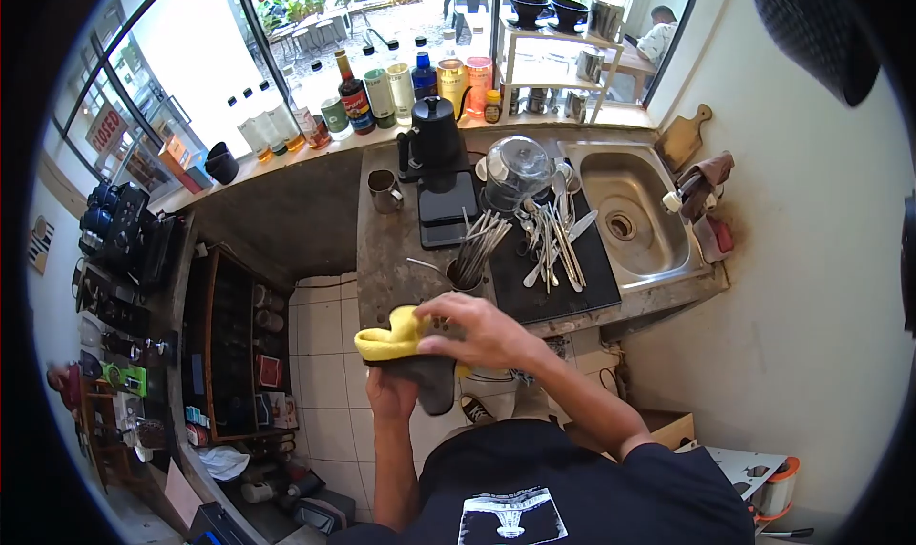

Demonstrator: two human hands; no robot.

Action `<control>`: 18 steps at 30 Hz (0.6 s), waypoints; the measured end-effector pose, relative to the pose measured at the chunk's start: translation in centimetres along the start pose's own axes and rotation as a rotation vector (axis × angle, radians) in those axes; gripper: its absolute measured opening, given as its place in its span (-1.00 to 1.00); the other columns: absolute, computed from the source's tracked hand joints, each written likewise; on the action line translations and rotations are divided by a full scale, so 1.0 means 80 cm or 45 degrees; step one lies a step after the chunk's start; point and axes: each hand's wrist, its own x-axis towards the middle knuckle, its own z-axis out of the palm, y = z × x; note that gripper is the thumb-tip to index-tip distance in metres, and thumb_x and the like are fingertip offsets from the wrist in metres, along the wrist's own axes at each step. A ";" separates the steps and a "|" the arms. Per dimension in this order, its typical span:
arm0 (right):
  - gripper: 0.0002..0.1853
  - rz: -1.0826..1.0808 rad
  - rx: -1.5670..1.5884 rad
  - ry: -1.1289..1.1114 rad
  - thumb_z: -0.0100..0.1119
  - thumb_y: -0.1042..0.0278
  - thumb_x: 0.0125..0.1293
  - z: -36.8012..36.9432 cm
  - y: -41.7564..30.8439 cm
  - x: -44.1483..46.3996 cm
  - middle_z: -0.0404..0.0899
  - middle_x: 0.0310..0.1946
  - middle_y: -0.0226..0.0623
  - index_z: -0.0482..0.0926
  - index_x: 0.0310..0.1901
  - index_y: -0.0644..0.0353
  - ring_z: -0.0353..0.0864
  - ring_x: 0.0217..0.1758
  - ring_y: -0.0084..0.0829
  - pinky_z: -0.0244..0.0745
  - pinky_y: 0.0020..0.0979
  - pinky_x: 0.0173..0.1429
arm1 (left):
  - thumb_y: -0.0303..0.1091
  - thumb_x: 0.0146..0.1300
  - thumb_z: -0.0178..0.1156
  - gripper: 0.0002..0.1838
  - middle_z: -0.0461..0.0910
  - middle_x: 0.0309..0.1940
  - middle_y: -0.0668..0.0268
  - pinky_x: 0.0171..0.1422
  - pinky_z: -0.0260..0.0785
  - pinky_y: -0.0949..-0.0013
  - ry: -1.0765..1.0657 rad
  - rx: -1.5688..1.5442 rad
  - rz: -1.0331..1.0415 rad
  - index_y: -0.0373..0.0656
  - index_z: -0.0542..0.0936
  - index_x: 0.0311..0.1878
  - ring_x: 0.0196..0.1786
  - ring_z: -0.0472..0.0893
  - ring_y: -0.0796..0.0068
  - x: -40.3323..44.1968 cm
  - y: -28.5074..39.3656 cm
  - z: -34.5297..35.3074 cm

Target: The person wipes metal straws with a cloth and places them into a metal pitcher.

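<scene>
A two-sided cloth (391, 345), yellow on top and dark grey beneath, is up in front of my chest at the counter's front edge. My left hand (391, 392) grips it from below, fingers partly hidden behind the grey side. From the right, my right hand (477, 330) closes its fingers and thumb on the yellow fold. Just beyond the hands stands a metal cup (465, 276) packed with metal straws (482, 242). Spoons, knives and more straws (563, 249) lie on a black mat (587, 302) to its right.
A steel sink (658, 259) is at the right, with a clear glass jar (518, 168) beside it. Behind are a black kettle (434, 130), a black scale (447, 216) and a metal pitcher (385, 192). Bottles (355, 96) line the window ledge. Shelves (229, 345) stand at left.
</scene>
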 end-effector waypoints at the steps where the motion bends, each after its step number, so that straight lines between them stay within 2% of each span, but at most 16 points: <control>1: -0.61 0.065 -0.006 -0.025 0.30 0.22 0.26 0.008 -0.001 0.000 0.58 -0.11 -0.13 0.54 0.03 0.26 0.63 -0.13 -0.20 0.54 -0.31 0.01 | -0.04 0.44 -0.10 -0.42 0.35 0.33 0.09 0.51 0.07 0.06 -0.106 0.073 0.049 -0.23 0.28 0.37 0.38 0.33 0.14 0.007 -0.001 -0.005; 2: -0.63 0.127 -0.012 -0.052 0.30 0.26 0.25 0.014 -0.002 0.000 0.57 -0.13 -0.13 0.54 0.02 0.26 0.63 -0.15 -0.16 0.55 -0.29 0.00 | -0.06 0.44 -0.09 -0.43 0.36 0.31 0.10 0.50 0.09 0.07 0.055 0.265 0.074 -0.24 0.28 0.36 0.39 0.33 0.16 0.012 0.001 0.011; 4: -0.65 0.063 -0.095 -0.001 0.30 0.32 0.21 0.023 0.001 -0.003 0.56 -0.18 -0.15 0.54 0.00 0.25 0.63 -0.19 -0.15 0.56 -0.27 -0.06 | -0.08 0.47 -0.13 -0.46 0.36 0.31 0.11 0.49 0.11 0.07 0.202 0.661 0.283 -0.26 0.28 0.35 0.38 0.33 0.17 0.021 -0.012 0.005; 7: -0.66 -0.104 -0.107 0.090 0.30 0.43 0.13 0.030 -0.022 -0.009 0.54 -0.27 -0.18 0.53 -0.04 0.24 0.62 -0.27 -0.13 0.57 -0.24 -0.18 | -0.15 0.46 -0.03 -0.48 0.31 0.35 0.13 0.48 0.13 0.13 0.116 0.442 0.438 -0.18 0.26 0.39 0.36 0.36 0.24 0.015 -0.004 -0.003; 8: -0.66 -0.205 -0.037 0.134 0.29 0.47 0.10 0.028 -0.040 -0.013 0.53 -0.29 -0.20 0.53 -0.05 0.23 0.61 -0.32 -0.11 0.58 -0.24 -0.24 | -0.25 0.43 0.03 -0.63 0.52 0.09 0.15 0.26 0.36 0.19 0.374 -0.012 0.545 -0.21 0.42 0.21 0.16 0.53 0.32 0.002 -0.009 0.038; 9: -0.65 -0.224 -0.038 -0.034 0.31 0.49 0.07 0.022 -0.057 -0.019 0.53 -0.31 -0.21 0.53 -0.06 0.22 0.62 -0.35 -0.11 0.58 -0.25 -0.32 | -0.25 0.43 0.03 -0.63 0.52 0.09 0.15 0.26 0.36 0.20 0.412 -0.026 0.583 -0.21 0.42 0.21 0.15 0.52 0.32 0.002 -0.009 0.052; 10: -0.66 -0.268 -0.016 -0.165 0.30 0.46 0.08 0.023 -0.068 -0.024 0.54 -0.31 -0.19 0.54 -0.06 0.21 0.62 -0.32 -0.11 0.58 -0.24 -0.26 | -0.26 0.42 0.04 -0.62 0.52 0.09 0.16 0.26 0.36 0.20 0.406 0.047 0.576 -0.21 0.42 0.21 0.15 0.52 0.32 -0.001 -0.007 0.055; 12: -0.67 -0.166 0.027 -0.484 0.29 0.35 0.18 0.033 -0.065 -0.038 0.59 -0.28 -0.18 0.55 -0.02 0.21 0.65 -0.25 -0.17 0.58 -0.26 -0.18 | -0.27 0.40 0.05 -0.62 0.51 0.08 0.16 0.25 0.36 0.21 0.328 0.245 0.486 -0.21 0.41 0.21 0.14 0.52 0.32 -0.001 0.000 0.048; 13: -0.67 -0.159 0.017 -0.485 0.29 0.35 0.18 0.029 -0.058 -0.040 0.59 -0.28 -0.18 0.55 -0.02 0.21 0.65 -0.25 -0.17 0.58 -0.26 -0.18 | -0.27 0.40 0.05 -0.62 0.51 0.08 0.16 0.25 0.36 0.21 0.309 0.304 0.455 -0.21 0.41 0.21 0.14 0.52 0.32 0.000 0.004 0.043; 15: -0.65 0.281 0.225 -0.995 0.27 0.21 0.26 0.013 -0.035 -0.044 0.65 -0.20 -0.18 0.57 0.01 0.20 0.67 -0.17 -0.24 0.57 -0.31 -0.10 | -0.28 0.38 0.06 -0.61 0.51 0.07 0.16 0.24 0.36 0.21 0.301 0.369 0.421 -0.21 0.40 0.21 0.14 0.52 0.33 0.002 0.008 0.036; 16: -0.64 0.392 0.229 -0.888 0.27 0.12 0.29 -0.006 -0.022 -0.047 0.69 -0.21 -0.20 0.61 -0.03 0.22 0.68 -0.18 -0.34 0.57 -0.37 -0.10 | -0.29 0.37 0.07 -0.61 0.51 0.07 0.17 0.24 0.36 0.22 0.304 0.390 0.412 -0.21 0.40 0.21 0.13 0.52 0.33 0.002 0.011 0.034; 17: -0.67 0.475 0.273 -0.740 0.27 0.12 0.29 -0.025 0.001 -0.050 0.70 -0.30 -0.24 0.64 -0.12 0.24 0.68 -0.25 -0.38 0.56 -0.39 -0.13 | -0.29 0.37 0.07 -0.60 0.50 0.07 0.17 0.24 0.36 0.22 0.301 0.409 0.406 -0.21 0.40 0.21 0.13 0.52 0.33 0.003 0.012 0.033; 18: -0.70 0.617 0.119 -0.521 0.26 0.13 0.30 -0.041 0.033 -0.057 0.69 -0.39 -0.30 0.66 -0.18 0.24 0.65 -0.35 -0.46 0.56 -0.41 -0.21 | -0.30 0.36 0.08 -0.60 0.50 0.06 0.17 0.24 0.36 0.22 0.303 0.431 0.397 -0.22 0.39 0.21 0.13 0.52 0.33 0.005 0.013 0.032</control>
